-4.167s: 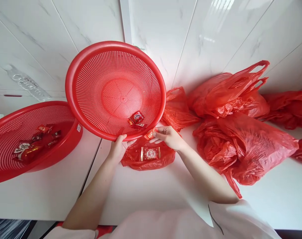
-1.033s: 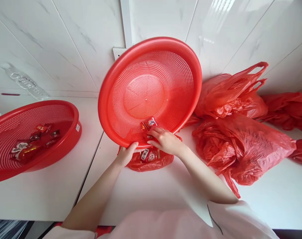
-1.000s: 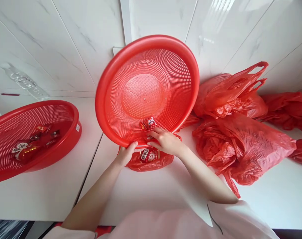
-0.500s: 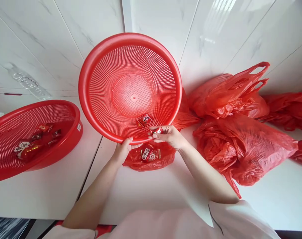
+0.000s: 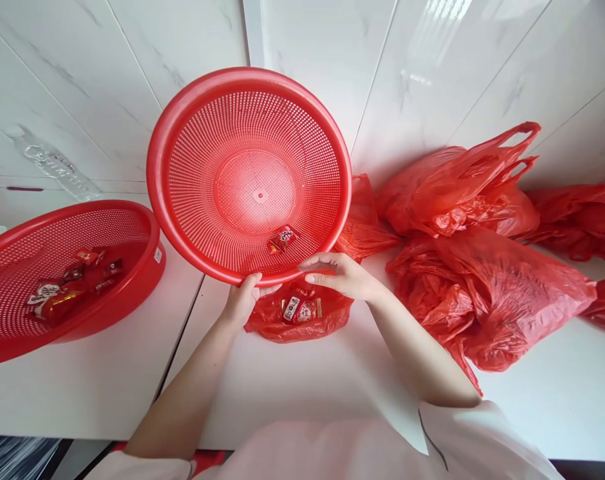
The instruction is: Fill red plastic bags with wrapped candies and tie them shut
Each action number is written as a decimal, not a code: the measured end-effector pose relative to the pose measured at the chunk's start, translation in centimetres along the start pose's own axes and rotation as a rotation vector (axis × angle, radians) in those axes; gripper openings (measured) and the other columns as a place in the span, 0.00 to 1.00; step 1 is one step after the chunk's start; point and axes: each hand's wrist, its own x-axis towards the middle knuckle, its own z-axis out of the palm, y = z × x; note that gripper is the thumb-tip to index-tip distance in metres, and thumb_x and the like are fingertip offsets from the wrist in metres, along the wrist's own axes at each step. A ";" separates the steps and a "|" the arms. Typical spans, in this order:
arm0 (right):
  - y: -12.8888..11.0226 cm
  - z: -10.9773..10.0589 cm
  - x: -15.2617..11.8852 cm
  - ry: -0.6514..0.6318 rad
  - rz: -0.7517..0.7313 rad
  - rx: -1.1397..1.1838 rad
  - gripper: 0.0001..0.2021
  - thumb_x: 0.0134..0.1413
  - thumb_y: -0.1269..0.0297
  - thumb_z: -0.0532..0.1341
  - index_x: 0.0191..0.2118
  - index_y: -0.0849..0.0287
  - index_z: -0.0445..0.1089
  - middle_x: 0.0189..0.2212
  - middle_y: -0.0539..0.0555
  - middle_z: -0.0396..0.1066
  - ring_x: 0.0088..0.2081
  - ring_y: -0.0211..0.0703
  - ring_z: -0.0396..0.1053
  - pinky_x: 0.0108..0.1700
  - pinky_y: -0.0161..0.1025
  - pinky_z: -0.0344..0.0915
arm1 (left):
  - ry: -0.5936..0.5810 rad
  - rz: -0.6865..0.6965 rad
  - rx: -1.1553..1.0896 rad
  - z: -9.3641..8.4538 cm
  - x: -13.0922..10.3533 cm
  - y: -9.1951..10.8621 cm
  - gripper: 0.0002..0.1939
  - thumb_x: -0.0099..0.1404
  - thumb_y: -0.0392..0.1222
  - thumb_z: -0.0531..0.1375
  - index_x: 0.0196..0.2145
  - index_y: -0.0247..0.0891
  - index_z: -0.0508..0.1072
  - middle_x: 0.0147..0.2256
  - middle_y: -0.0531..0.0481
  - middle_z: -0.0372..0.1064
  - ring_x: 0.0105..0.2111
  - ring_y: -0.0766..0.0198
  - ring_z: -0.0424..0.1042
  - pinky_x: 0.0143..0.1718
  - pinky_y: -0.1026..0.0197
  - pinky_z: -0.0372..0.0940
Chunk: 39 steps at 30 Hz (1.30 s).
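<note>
My left hand (image 5: 242, 300) grips the near rim of a red plastic basket (image 5: 256, 175), thumb on top. The basket is tilted so that its inside faces me. A few red wrapped candies (image 5: 283, 238) lie low on its near wall. My right hand (image 5: 343, 276) is beside the rim at the near right, thumb and fingers apart, with nothing between them. Below the basket an opened red plastic bag (image 5: 307, 330) holds several wrapped candies (image 5: 302, 309). The basket hides the back of this bag.
A second red basket (image 5: 132, 260) with several wrapped candies (image 5: 75, 283) stands at the left on the white table (image 5: 292, 387). Behind it a clear plastic bottle (image 5: 55, 163) is near the wall. Full red plastic bags (image 5: 507, 300) are piled at the right.
The candy between my right fingers has been let go, and those fingers have spread. The tilted basket has shifted slightly left with my left hand still on its rim.
</note>
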 end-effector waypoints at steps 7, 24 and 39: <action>0.0 0.8 0.0 0.136 -0.190 -0.659 0.18 0.63 0.53 0.55 0.51 0.59 0.69 0.46 0.58 0.74 0.47 0.47 0.73 0.50 0.45 0.69 | -0.033 -0.073 0.099 0.9 -1.1 -1.1 0.26 0.62 0.40 0.60 0.58 0.40 0.65 0.53 0.43 0.69 0.51 0.46 0.71 0.48 0.39 0.71; 1.0 1.6 0.2 -0.035 -0.356 -0.707 0.20 0.60 0.71 0.56 0.57 0.55 0.67 0.55 0.55 0.69 0.58 0.47 0.65 0.63 0.54 0.57 | -0.041 -0.146 -0.072 1.2 -0.7 -0.3 0.18 0.59 0.36 0.58 0.48 0.37 0.72 0.49 0.44 0.73 0.52 0.48 0.70 0.51 0.41 0.68; 1.0 1.1 0.3 0.154 0.174 0.261 0.18 0.48 0.60 0.68 0.47 0.59 0.74 0.36 0.52 0.76 0.35 0.37 0.74 0.40 0.37 0.74 | 0.085 0.009 -0.085 -0.4 0.4 0.4 0.12 0.57 0.35 0.60 0.40 0.38 0.71 0.45 0.47 0.73 0.49 0.50 0.72 0.49 0.42 0.70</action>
